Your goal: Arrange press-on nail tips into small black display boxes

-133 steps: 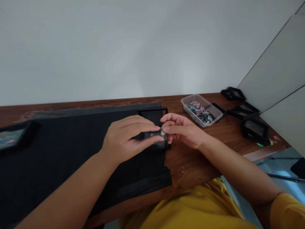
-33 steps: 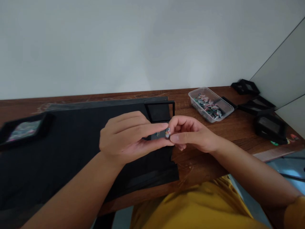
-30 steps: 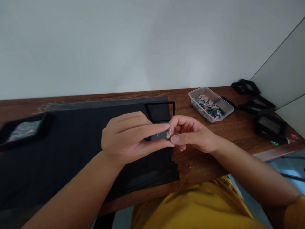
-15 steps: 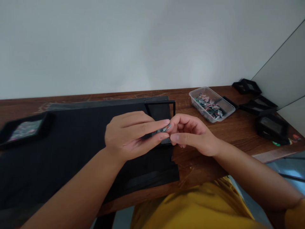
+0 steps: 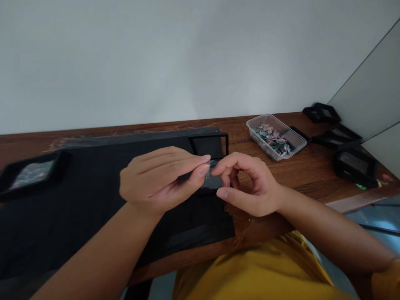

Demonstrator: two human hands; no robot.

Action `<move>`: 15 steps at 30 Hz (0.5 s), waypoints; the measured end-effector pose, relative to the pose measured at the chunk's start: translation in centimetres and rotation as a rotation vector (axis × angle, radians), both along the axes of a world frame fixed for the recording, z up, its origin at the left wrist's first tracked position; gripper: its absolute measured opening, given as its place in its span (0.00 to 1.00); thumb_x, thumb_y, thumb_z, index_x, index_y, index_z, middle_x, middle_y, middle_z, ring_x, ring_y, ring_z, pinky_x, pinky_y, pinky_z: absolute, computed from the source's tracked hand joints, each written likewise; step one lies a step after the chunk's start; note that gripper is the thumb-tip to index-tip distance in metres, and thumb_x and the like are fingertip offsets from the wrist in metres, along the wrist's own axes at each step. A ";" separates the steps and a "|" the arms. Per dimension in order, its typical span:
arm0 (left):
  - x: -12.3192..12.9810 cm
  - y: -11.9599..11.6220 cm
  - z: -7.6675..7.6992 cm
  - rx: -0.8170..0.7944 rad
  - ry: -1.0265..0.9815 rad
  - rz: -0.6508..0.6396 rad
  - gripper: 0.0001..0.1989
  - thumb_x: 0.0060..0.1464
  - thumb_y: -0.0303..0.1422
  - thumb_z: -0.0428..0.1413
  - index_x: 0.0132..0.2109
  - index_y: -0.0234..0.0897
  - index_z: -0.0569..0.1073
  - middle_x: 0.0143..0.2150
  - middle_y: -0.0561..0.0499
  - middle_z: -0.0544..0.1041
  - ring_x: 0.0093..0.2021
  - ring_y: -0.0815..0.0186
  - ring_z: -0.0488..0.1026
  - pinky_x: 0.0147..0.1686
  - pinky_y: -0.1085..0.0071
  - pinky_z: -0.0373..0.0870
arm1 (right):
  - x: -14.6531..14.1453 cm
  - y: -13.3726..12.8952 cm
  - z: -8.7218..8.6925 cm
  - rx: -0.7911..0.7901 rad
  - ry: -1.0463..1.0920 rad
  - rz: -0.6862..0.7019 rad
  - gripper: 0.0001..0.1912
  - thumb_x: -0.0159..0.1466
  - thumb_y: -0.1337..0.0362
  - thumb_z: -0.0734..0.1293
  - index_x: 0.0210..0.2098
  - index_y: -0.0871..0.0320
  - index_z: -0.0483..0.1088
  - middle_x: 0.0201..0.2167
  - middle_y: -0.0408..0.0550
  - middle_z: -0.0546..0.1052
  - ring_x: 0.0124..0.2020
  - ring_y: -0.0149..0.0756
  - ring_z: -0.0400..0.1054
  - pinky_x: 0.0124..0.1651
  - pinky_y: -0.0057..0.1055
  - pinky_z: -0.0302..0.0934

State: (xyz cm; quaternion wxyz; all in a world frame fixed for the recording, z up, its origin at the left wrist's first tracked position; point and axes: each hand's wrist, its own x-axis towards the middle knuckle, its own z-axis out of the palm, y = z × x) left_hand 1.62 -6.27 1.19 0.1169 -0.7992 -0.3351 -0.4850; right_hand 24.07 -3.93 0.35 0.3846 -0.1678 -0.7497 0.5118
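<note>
My left hand point(image 5: 167, 179) is closed in a pinch, thumb against forefinger, on a small thin piece point(image 5: 207, 172) that looks partly see-through with a faint pattern; its kind is unclear. Close by on the right is my right hand point(image 5: 246, 183), its thumb and forefinger curved apart with nothing visible between them. Beneath and behind both hands stands an opened black frame point(image 5: 227, 143), partly hidden by my fingers. It rests at the right end of a black mat point(image 5: 103, 183).
A clear plastic tub point(image 5: 295, 152) of small colourful pieces stands back right on the wooden table point(image 5: 300, 179). Several black frames, one a black box point(image 5: 356, 166), lie along the right side. At far left is a black frame point(image 5: 59, 164) with a multicoloured inside.
My left hand has drawn slightly left with the small piece, which has turned edgewise. My right hand's thumb and forefinger have come off it and spread apart.
</note>
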 end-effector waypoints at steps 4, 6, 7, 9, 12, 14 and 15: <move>-0.1 0.1 0.4 0.004 0.049 -0.059 0.11 0.71 0.25 0.61 0.48 0.48 0.83 0.34 0.60 0.88 0.32 0.66 0.85 0.35 0.65 0.87 | 0.0 0.0 0.1 -0.007 0.039 0.008 0.15 0.69 0.61 0.75 0.52 0.52 0.70 0.33 0.38 0.74 0.28 0.29 0.66 0.31 0.30 0.63; -0.2 0.2 0.4 -0.009 0.036 -0.086 0.10 0.71 0.26 0.62 0.49 0.49 0.83 0.36 0.59 0.88 0.33 0.65 0.86 0.35 0.64 0.88 | -0.1 0.0 0.1 -0.019 0.044 0.011 0.16 0.69 0.62 0.75 0.52 0.52 0.69 0.34 0.39 0.74 0.28 0.29 0.66 0.32 0.30 0.64; -0.2 0.3 0.4 -0.023 0.027 -0.089 0.09 0.72 0.27 0.62 0.49 0.50 0.82 0.37 0.58 0.89 0.34 0.64 0.86 0.36 0.63 0.88 | -0.1 0.0 0.0 -0.025 0.042 0.012 0.16 0.69 0.61 0.75 0.52 0.52 0.68 0.34 0.39 0.74 0.29 0.29 0.66 0.32 0.30 0.64; -0.2 0.2 0.2 -0.058 0.026 -0.080 0.07 0.73 0.32 0.63 0.51 0.53 0.82 0.40 0.58 0.90 0.36 0.63 0.87 0.36 0.60 0.89 | -0.1 0.0 0.0 -0.032 0.044 0.014 0.17 0.69 0.60 0.76 0.52 0.52 0.68 0.34 0.39 0.75 0.29 0.30 0.67 0.32 0.30 0.64; -0.2 0.2 -0.1 -0.068 0.040 -0.075 0.06 0.72 0.38 0.66 0.53 0.55 0.81 0.40 0.58 0.90 0.36 0.62 0.88 0.37 0.58 0.89 | -0.2 0.0 -0.1 -0.024 0.054 0.024 0.17 0.69 0.61 0.76 0.52 0.52 0.68 0.35 0.40 0.75 0.30 0.31 0.67 0.32 0.30 0.65; -0.2 0.3 -0.1 -0.045 0.043 -0.084 0.09 0.71 0.38 0.68 0.55 0.55 0.81 0.40 0.59 0.90 0.36 0.62 0.88 0.37 0.58 0.90 | -0.2 0.0 -0.2 -0.012 0.067 0.030 0.17 0.69 0.62 0.76 0.52 0.52 0.67 0.35 0.40 0.75 0.30 0.30 0.67 0.32 0.29 0.65; -0.1 0.3 -0.1 -0.035 0.043 -0.081 0.11 0.71 0.36 0.68 0.56 0.55 0.80 0.40 0.59 0.90 0.36 0.62 0.88 0.38 0.58 0.90 | -0.2 0.0 -0.3 -0.005 0.071 0.032 0.17 0.70 0.62 0.76 0.53 0.52 0.67 0.36 0.40 0.75 0.31 0.30 0.67 0.32 0.29 0.65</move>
